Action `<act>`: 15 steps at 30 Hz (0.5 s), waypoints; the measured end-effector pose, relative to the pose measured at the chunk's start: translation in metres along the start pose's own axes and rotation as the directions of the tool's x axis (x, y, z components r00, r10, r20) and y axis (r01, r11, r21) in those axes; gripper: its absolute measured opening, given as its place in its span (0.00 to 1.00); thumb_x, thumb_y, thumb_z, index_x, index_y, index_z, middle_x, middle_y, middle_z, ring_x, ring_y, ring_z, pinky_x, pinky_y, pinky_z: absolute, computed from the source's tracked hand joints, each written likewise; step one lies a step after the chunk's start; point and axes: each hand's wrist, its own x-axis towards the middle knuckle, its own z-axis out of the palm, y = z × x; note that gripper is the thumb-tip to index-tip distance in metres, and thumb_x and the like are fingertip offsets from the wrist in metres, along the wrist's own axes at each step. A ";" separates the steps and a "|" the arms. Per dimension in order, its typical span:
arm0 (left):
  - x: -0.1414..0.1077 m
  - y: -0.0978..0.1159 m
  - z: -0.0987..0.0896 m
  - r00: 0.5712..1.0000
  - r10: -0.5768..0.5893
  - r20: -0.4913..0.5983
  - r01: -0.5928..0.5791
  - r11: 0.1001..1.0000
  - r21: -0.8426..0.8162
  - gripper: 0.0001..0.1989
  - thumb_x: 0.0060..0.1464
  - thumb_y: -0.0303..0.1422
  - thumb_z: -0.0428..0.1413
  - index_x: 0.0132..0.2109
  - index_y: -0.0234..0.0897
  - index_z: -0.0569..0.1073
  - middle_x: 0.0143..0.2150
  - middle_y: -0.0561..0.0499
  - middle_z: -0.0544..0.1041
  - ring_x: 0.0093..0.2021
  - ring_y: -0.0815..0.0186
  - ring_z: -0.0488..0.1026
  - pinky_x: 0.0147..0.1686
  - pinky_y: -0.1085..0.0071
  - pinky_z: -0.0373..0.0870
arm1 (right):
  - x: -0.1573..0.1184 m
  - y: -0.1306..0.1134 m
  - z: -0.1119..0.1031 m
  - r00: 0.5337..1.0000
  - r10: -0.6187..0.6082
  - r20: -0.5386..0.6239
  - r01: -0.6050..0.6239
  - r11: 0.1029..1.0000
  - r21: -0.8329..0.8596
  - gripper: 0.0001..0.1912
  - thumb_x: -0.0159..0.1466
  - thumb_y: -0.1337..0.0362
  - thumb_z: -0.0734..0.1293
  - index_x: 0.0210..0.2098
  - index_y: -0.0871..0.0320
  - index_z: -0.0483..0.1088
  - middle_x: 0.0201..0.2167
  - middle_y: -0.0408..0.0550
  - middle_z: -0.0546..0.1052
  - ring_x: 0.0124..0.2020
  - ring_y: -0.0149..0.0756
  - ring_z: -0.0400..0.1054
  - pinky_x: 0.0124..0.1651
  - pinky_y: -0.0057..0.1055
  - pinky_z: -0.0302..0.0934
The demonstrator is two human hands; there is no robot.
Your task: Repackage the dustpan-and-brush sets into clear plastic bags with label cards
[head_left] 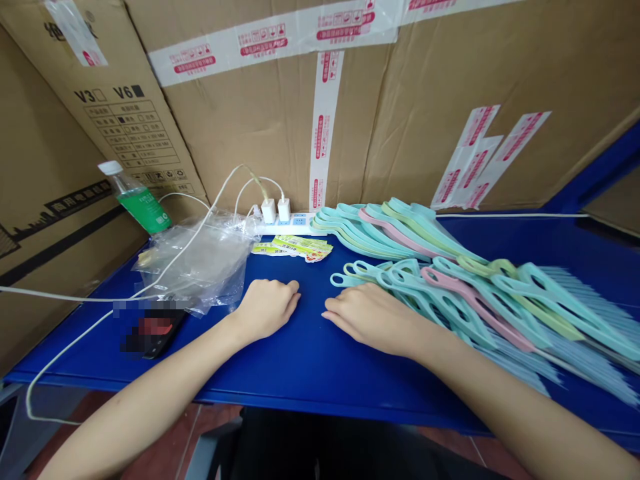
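Left hand and right hand are resting empty beside pastel plastic brushes
The left hand is lying loosely curled on the blue surface, while the flatter right hand is pressing against the edge of the near pile of looped-handle brushes. A second pile is sitting behind it, against cardboard cartons. Paper labels are lying ahead of the hands, below a power strip. A crumpled plastic bag, a green-labelled bottle and a blurred phone are lying to the left.
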 end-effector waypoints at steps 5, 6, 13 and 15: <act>0.000 0.000 0.001 1.000 -0.014 0.000 0.014 1.000 -0.009 0.17 0.66 0.35 0.41 0.42 0.37 0.73 0.32 0.43 0.80 0.36 0.52 0.79 0.37 0.62 0.70 | 0.001 0.001 0.003 0.999 -0.013 -0.036 0.014 1.000 0.014 0.14 0.70 0.65 0.59 0.33 0.59 0.75 0.29 0.51 0.80 0.31 0.40 0.75 0.30 0.32 0.51; 0.001 0.000 0.001 1.000 -0.015 0.001 0.015 1.000 -0.010 0.17 0.66 0.35 0.41 0.42 0.37 0.73 0.32 0.42 0.80 0.36 0.52 0.79 0.37 0.62 0.70 | 0.001 0.001 0.004 0.999 -0.017 -0.046 0.018 1.000 0.019 0.14 0.70 0.65 0.60 0.33 0.59 0.74 0.29 0.51 0.80 0.31 0.40 0.75 0.30 0.32 0.51; 0.000 0.001 -0.001 1.000 -0.010 0.019 0.010 1.000 0.018 0.17 0.67 0.35 0.40 0.43 0.37 0.73 0.33 0.42 0.80 0.37 0.51 0.79 0.37 0.62 0.70 | 0.001 0.001 0.003 1.000 -0.009 -0.008 0.009 1.000 0.013 0.14 0.71 0.65 0.59 0.35 0.59 0.74 0.31 0.52 0.80 0.33 0.41 0.75 0.31 0.33 0.51; 0.000 0.001 -0.002 1.000 -0.012 0.021 0.012 1.000 0.026 0.17 0.67 0.36 0.40 0.43 0.37 0.73 0.33 0.42 0.80 0.37 0.52 0.79 0.36 0.62 0.70 | 0.001 0.000 0.001 1.000 -0.001 0.018 0.001 1.000 0.008 0.14 0.71 0.65 0.58 0.36 0.59 0.74 0.32 0.52 0.81 0.34 0.42 0.75 0.31 0.33 0.51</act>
